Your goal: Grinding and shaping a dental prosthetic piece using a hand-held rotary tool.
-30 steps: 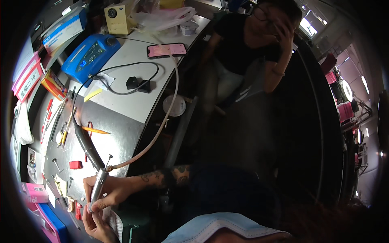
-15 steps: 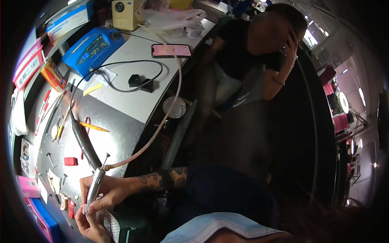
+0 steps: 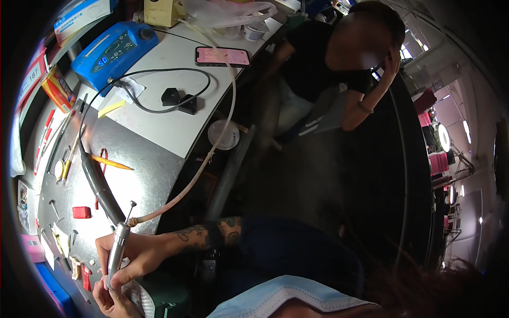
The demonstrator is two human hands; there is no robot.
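My right hand (image 3: 139,255) comes in along a tattooed forearm and is wrapped, pen-like, around a silver rotary handpiece (image 3: 117,249). The handpiece slants down to my left hand (image 3: 117,303), where its tip meets the fingertips. Those left fingers are pinched together; whatever lies between them is too small and covered to name. Behind the silver part runs a black handle (image 3: 101,185), its cord leading to a blue control unit (image 3: 114,53) with a lit display. A beige hose (image 3: 204,164) ends beside the silver part, near a thin metal pin with a knob.
On the bench (image 3: 151,151) lie an orange pointed tool (image 3: 111,162), a red block (image 3: 81,212) and several small tools. A phone (image 3: 222,56), black plugs (image 3: 179,100) and a plastic bag (image 3: 228,13) are farther back. Another person (image 3: 328,69) sits beyond the bench's right edge.
The whole view has shifted slightly, so bench things appear a little farther left. My hands and the handpiece keep nearly the same hold. The other person's head and raised hand have moved slightly.
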